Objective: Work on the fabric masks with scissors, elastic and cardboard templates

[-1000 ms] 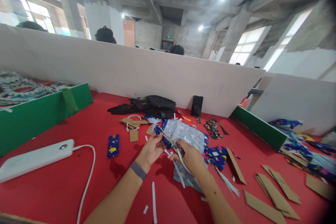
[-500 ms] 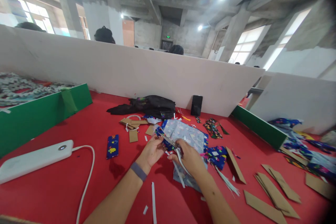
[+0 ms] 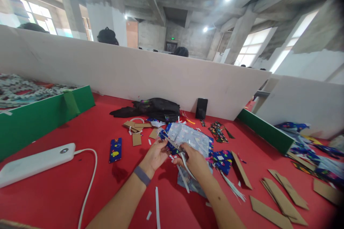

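While your right hand [image 3: 195, 162] is closed on the scissors [image 3: 180, 153], your left hand [image 3: 155, 155] pinches the blue cloth [image 3: 164, 137] at the blade tips, above the middle of the red table [image 3: 59, 193]. Pale fabric [image 3: 192, 136] lies under and behind both hands. Near your left forearm the table is bare apart from a few white strips [image 3: 157, 205]. Farther left sit a power bank [image 3: 34, 164] and its cable [image 3: 90, 182], with a small blue piece [image 3: 115, 149] between cable and hands. A white wall [image 3: 120, 71] closes the far edge; a black bag [image 3: 154, 109] and a phone [image 3: 201, 108] lie against it. Green boards [image 3: 40, 118] bound the left side and the right. Cardboard pieces [image 3: 279, 195] crowd the right, near your right forearm. Against the earlier frames, both hands hold the same place and the same hold; nothing on the table has shifted.
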A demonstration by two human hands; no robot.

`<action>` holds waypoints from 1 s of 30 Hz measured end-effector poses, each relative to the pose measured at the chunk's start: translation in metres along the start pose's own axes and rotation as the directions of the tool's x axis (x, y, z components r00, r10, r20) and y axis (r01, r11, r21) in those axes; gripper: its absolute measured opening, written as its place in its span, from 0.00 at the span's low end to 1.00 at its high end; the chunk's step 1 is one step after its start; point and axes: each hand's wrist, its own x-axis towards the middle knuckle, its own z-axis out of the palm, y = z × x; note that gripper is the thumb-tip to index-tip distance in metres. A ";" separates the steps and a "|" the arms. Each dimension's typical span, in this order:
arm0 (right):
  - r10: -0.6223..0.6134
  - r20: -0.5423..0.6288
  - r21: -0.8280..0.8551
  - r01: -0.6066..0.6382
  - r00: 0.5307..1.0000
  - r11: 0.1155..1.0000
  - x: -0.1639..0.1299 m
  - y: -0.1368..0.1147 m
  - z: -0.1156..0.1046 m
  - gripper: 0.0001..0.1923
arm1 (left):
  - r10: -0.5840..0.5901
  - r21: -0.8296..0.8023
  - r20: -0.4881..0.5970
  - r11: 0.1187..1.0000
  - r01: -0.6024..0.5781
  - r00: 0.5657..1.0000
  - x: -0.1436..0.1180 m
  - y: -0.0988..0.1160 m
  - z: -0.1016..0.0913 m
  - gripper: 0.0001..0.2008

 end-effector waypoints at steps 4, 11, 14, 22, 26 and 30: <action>-0.002 -0.002 -0.008 0.002 1.000 1.000 0.000 0.001 0.000 0.17 | -0.011 -0.002 0.001 1.000 0.011 1.000 -0.002 0.002 0.003 0.07; -0.005 -0.008 -0.043 0.004 1.000 0.999 0.001 0.002 0.002 0.16 | -0.016 -0.001 -0.003 1.000 0.016 1.000 -0.003 0.003 0.003 0.07; -0.023 -0.019 -0.035 0.022 1.000 0.999 0.001 0.003 0.004 0.16 | -0.014 0.005 -0.007 1.000 0.014 1.000 -0.002 0.003 0.003 0.08; -0.030 -0.024 0.011 0.030 0.999 0.999 0.000 0.002 0.006 0.17 | -0.032 0.025 0.025 0.999 0.031 0.999 -0.003 -0.003 0.003 0.06; -0.027 -0.022 0.031 0.028 0.999 0.999 0.000 0.002 0.007 0.17 | -0.039 0.025 0.021 0.999 0.038 0.999 -0.003 -0.005 0.002 0.06; -0.036 -0.018 0.051 0.037 0.999 0.998 0.000 0.003 0.007 0.18 | -0.041 0.025 0.017 0.999 0.041 0.999 -0.003 -0.005 0.002 0.07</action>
